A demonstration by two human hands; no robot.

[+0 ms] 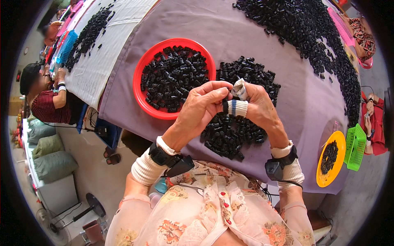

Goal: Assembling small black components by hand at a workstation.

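Note:
My hands meet above a loose pile of small black plastic parts (242, 137) on the mauve cloth. My left hand (199, 104) is closed in a pinch, with a small black plastic part (229, 95) at its fingertips, mostly hidden. Opposite it, my right hand (262, 107) is closed with its fingers curled toward the same spot; what it grips is hidden. White knit bands (237, 108), one striped blue, wrap fingers of the right hand. To the left of the pile, a red round tray (138, 88) holds many of the same black parts.
A large heap of black parts (287, 24) spreads over the far right of the table (184, 20). Near the right edge are a yellow plate (337, 143) with small black bits and a green basket (355, 147). Other people sit at the left (51, 98) and right (375, 123).

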